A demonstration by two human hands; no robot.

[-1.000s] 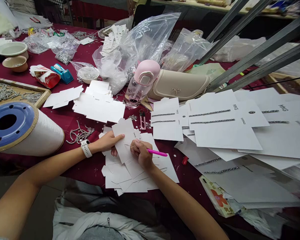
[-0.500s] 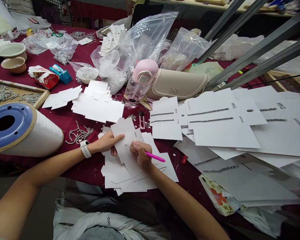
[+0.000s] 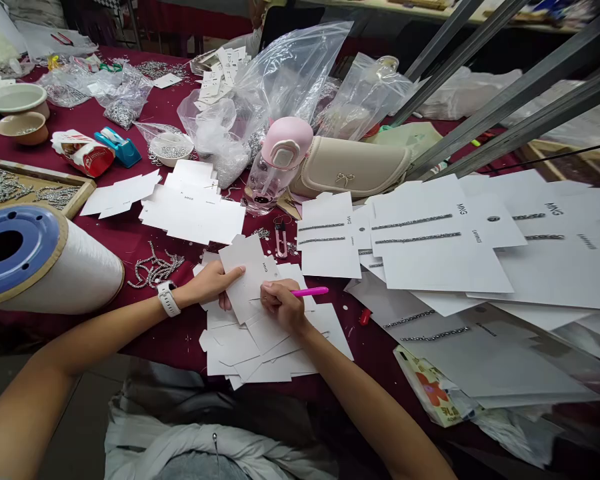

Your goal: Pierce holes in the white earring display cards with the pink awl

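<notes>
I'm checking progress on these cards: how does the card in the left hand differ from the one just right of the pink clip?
The held card shows no chain on its visible part; the other card bears two chains. The left hand grips the held card, while no hand touches the other card. Both are white with dark lettering.

We see a bare left hand [image 3: 213, 283] and a bare right hand [image 3: 284, 303], the forearms uncovered too; at the left wrist we note a white watch [image 3: 169, 300] with a broad band of the same white. Lower down we wear a pale, creased garment [image 3: 260, 437] in loose folds; greyer cloth [image 3: 193, 467] shows amid it, with a thin cord [image 3: 217, 459] ending in a small, shiny, rounded tip.
</notes>
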